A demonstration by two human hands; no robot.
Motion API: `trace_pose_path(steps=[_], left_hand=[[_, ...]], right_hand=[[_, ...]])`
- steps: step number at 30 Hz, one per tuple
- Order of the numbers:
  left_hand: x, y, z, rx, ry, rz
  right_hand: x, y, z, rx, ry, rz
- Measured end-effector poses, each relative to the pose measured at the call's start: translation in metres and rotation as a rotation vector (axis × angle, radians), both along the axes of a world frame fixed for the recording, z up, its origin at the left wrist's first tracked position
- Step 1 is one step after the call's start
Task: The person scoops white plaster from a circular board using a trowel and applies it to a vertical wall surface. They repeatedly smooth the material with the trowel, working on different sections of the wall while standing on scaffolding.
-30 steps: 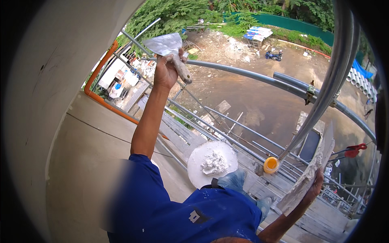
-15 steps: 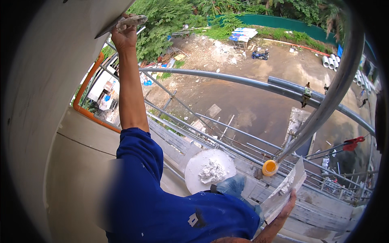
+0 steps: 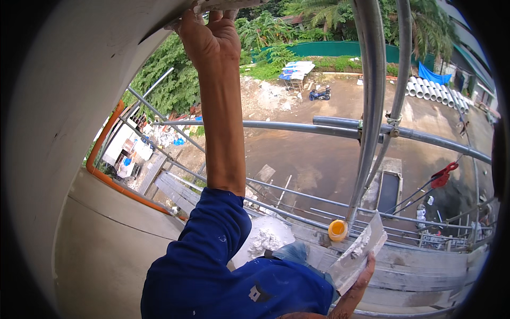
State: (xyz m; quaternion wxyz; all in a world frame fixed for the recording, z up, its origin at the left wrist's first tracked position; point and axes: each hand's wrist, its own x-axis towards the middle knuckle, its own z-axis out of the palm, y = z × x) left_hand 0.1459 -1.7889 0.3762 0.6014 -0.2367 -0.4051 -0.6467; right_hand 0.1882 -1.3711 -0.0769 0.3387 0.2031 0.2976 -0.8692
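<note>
My left hand (image 3: 210,37) is raised high at the top of the head view, its fingers closed round the plaster-smeared handle of a trowel (image 3: 239,4). The thin, dark edge of the trowel's blade lies against the pale wall surface; part of the tool is cut off by the picture's top. Low on the right, my right hand (image 3: 364,274) grips a flat board (image 3: 353,255), tilted, with white plaster (image 3: 361,245) on its face. Below my left arm, a round white board (image 3: 281,227) carries a heap of white plaster (image 3: 264,243), partly hidden by my sleeve.
Scaffold planks (image 3: 409,271) lie under me, bordered by metal rails (image 3: 287,125) and an upright pole (image 3: 366,106). A yellow-orange container (image 3: 337,230) stands at the pole's foot. An orange pipe (image 3: 101,143) runs along the wall. Far below is a muddy yard (image 3: 297,154).
My left hand and the trowel have moved up and to the right in the picture, while the view has shifted. My right hand still holds the board.
</note>
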Motion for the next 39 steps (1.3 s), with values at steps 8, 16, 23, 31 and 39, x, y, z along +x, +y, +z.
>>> trace_pose_path(steps=[8,16,23,31,39], left_hand=[[-0.111,0.171,-0.023,0.067,-0.019,-0.102],[0.011,0.196,-0.212,-1.076,-0.65,0.083],[0.158,0.113,-0.27,-1.282,-1.363,0.284],[0.251,-0.149,-0.123,0.129,-0.492,0.339],[0.223,-0.208,-0.017,-0.111,-0.207,0.399]], right_hand=[[-0.016,0.056,0.012,0.022,0.013,-0.069],[-0.057,0.022,0.033,-0.083,0.131,0.085],[-0.072,-0.06,0.039,-0.141,0.203,0.303],[-0.051,-0.08,0.087,0.011,0.239,0.22],[-0.019,-0.062,0.065,-0.004,0.101,0.21]])
